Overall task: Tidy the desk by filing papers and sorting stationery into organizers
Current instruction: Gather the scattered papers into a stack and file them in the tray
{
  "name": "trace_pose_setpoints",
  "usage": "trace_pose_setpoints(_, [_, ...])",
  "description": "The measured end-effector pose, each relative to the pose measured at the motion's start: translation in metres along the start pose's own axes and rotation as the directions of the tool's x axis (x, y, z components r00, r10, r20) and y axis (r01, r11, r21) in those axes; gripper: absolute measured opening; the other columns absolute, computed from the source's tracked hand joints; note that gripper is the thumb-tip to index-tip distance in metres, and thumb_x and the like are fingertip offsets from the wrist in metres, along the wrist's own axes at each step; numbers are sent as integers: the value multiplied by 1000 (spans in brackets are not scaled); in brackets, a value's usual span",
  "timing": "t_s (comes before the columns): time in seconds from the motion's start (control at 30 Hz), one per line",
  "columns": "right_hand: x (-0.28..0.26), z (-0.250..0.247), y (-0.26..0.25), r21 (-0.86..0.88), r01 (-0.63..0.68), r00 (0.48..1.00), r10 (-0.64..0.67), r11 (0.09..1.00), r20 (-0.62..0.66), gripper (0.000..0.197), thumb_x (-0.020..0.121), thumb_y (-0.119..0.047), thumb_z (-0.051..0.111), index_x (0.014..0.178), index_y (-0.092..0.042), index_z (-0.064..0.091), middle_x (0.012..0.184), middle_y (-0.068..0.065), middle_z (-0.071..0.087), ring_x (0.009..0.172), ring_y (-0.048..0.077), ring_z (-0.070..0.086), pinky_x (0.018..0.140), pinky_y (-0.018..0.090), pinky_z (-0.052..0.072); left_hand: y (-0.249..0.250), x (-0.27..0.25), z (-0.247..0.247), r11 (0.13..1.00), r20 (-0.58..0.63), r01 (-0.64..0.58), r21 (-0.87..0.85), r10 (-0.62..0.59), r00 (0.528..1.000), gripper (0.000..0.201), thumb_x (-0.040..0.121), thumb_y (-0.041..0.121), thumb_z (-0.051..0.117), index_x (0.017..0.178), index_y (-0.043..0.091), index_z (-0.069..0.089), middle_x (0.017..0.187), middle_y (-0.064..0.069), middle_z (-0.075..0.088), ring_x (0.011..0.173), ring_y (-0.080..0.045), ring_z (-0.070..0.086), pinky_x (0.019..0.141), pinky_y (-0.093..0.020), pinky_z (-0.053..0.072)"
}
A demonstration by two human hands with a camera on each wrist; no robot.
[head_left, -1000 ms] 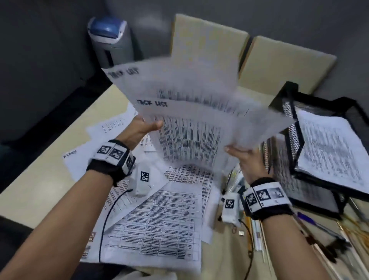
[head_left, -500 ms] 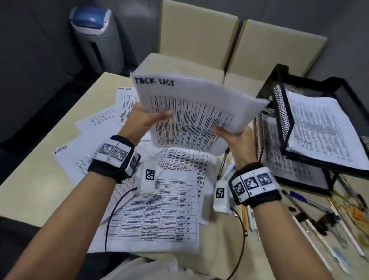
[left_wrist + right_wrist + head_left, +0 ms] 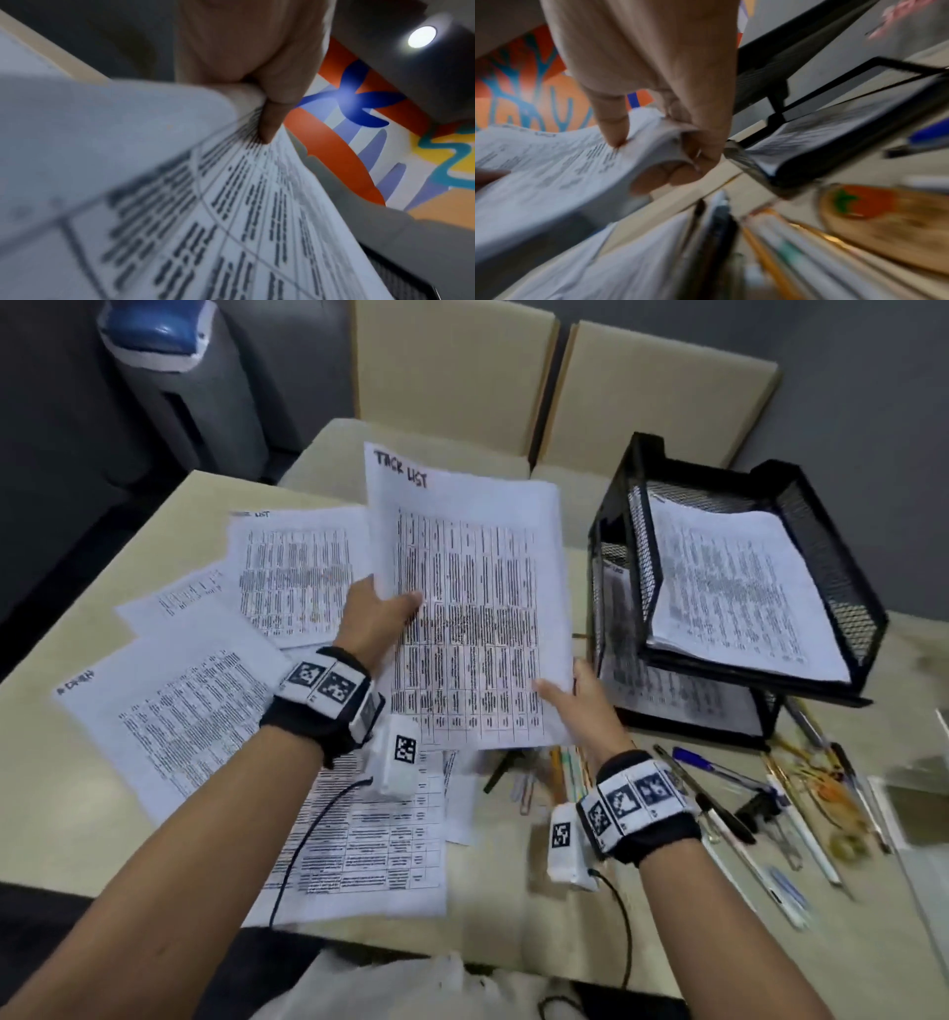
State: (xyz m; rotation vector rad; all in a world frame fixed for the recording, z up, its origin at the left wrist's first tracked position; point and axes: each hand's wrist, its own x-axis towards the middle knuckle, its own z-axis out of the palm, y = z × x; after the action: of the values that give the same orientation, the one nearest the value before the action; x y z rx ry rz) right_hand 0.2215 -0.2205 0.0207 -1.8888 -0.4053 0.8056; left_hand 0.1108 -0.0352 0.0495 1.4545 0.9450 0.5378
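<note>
Both hands hold a sheaf of printed task-list sheets (image 3: 477, 588) above the desk, left of the black mesh letter tray (image 3: 832, 567). My left hand (image 3: 377, 613) pinches the sheaf's left edge, thumb on top (image 3: 270, 119). My right hand (image 3: 580, 690) grips the lower right corner, thumb over the paper (image 3: 613, 130) and fingers curled beneath. The tray's upper tier holds a stack of papers (image 3: 739, 593); the lower tier holds more (image 3: 667, 690). Pens and pencils (image 3: 719, 793) lie scattered to the right.
Loose printed sheets (image 3: 190, 711) cover the left and middle of the beige desk (image 3: 61, 839). Scissors and a ruler (image 3: 821, 788) lie among the stationery at the right. Two beige chair backs (image 3: 657, 397) and a grey bin (image 3: 179, 377) stand behind the desk.
The fanned sheets have been gathered into one sheaf and lowered toward the desk, now lying flatter beside the tray. Both hands came down with it.
</note>
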Motion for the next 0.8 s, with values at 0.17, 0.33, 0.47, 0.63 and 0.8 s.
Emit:
trace_pose_setpoints(0.17, [-30, -64, 58, 53, -151, 985, 155, 987, -73, 24, 97, -13, 45, 118, -13, 56, 113, 5, 65, 96, 19, 64, 78, 30, 51, -23, -10, 74, 979, 135, 175, 109, -189, 973, 16, 92, 12, 54, 105, 4, 47, 80, -6, 50, 65, -14, 47, 59, -24, 44])
trace_pose_setpoints(0.33, [-33, -142, 83, 175, -167, 926, 215, 970, -310, 23, 96, -10, 43, 112, -6, 59, 95, 10, 67, 62, 5, 65, 43, 14, 45, -25, -35, 151, 952, 340, 191, 240, -267, 902, 35, 91, 21, 55, 120, 6, 44, 95, -8, 58, 74, -18, 55, 60, -22, 55])
trace_pose_setpoints(0.47, [-18, -188, 79, 274, -150, 889, 251, 950, -384, 14, 98, -13, 40, 97, -10, 54, 75, 1, 58, 50, 8, 54, 40, 13, 36, -32, -49, 192, 944, 485, 234, 233, -322, 813, 25, 94, 12, 47, 117, 9, 39, 103, -11, 58, 60, -14, 65, 54, -24, 54])
trace_pose_setpoints(0.63, [20, -219, 87, 338, -165, 915, 272, 927, -299, 16, 96, -11, 44, 82, -15, 49, 65, 4, 53, 30, 7, 39, 31, 13, 24, -27, -36, 231, 951, 340, 171, 258, -255, 905, 23, 88, 0, 33, 111, 5, 35, 79, -14, 57, 46, -19, 51, 39, -20, 43])
trace_pose_setpoints(0.8, [56, -225, 92, 249, -273, 830, 359, 929, -427, 16, 89, 8, 38, 92, 2, 52, 46, 9, 59, 22, 6, 48, 27, 13, 35, -41, -17, 252, 897, 267, 138, 421, -267, 926, 41, 84, 2, 47, 125, -2, 48, 110, -21, 65, 96, -33, 65, 69, -31, 54])
